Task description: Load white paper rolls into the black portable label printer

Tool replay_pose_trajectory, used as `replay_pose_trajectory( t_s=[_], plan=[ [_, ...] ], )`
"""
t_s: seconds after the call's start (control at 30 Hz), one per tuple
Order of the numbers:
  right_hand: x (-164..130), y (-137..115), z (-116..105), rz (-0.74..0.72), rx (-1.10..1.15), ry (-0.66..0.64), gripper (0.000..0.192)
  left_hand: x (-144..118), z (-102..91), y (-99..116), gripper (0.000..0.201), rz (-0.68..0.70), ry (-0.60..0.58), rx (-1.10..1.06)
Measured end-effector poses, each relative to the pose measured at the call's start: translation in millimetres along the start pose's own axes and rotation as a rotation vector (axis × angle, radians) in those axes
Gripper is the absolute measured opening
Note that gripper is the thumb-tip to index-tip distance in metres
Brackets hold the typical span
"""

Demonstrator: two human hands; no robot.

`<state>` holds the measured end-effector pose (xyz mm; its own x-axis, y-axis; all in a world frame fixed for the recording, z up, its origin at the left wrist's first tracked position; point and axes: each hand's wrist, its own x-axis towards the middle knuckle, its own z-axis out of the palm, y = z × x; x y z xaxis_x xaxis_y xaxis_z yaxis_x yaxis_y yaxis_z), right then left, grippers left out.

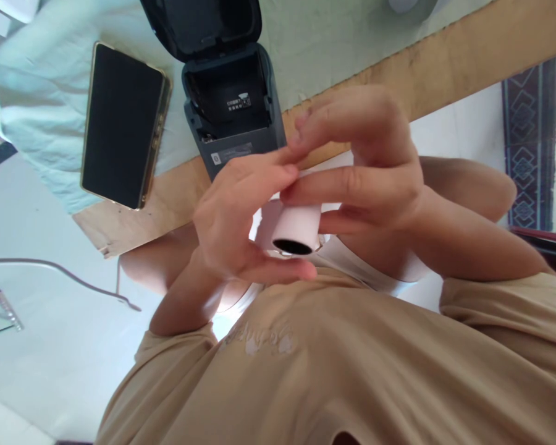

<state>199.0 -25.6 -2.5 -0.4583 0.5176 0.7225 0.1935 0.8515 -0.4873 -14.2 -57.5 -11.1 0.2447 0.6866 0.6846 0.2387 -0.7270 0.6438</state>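
I hold a small white paper roll point(296, 225) with a dark hollow core in front of my chest, with both hands on it. My left hand point(234, 216) cups it from the left and underneath, thumb along the bottom. My right hand point(366, 161) comes in from the right, its fingers lying over the top of the roll and its fingertips meeting my left fingertips at the paper's edge. Just beyond my hands a dark grey compact printer point(234, 105) stands on the table with its lid point(204, 25) swung open and its paper bay bare.
A black phone point(120, 123) with a gold rim lies face up left of the printer, on a pale green cloth point(41, 86) that covers the wooden table point(445, 62). A thin cable point(50, 267) runs across the light floor at left. My beige shirt point(352, 371) fills the bottom.
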Motion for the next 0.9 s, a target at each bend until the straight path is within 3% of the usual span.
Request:
replay_pose_trajectory(
  t_s=[0.23,0.4,0.53,0.7,0.83,0.9],
  plan=[
    [6.3,-2.9,-15.0,0.086,0.151,-0.119,0.035,6.3,-3.1,-2.6,0.06,0.094,0.069,0.157],
    [1.6,-0.8,-10.8,0.216,0.317,-0.181,0.034,1.5,-6.5,-5.5,0.04,0.109,0.004,0.115],
    [0.9,2.2,-7.1,0.215,0.43,-0.143,0.028,0.0,-7.9,-4.0,0.054,-0.013,0.027,0.034],
    [4.1,-1.0,-0.7,0.271,0.569,-0.078,0.021,-1.3,-7.4,-5.8,0.055,0.036,-0.006,0.183],
    [6.0,-5.1,3.2,0.333,0.682,-0.029,0.02,-0.8,-2.7,0.6,0.085,-0.046,-0.021,0.159],
    [5.9,-6.1,3.3,0.359,0.717,-0.062,0.022,1.0,-0.9,6.0,0.089,-0.063,-0.03,0.181]
  ],
)
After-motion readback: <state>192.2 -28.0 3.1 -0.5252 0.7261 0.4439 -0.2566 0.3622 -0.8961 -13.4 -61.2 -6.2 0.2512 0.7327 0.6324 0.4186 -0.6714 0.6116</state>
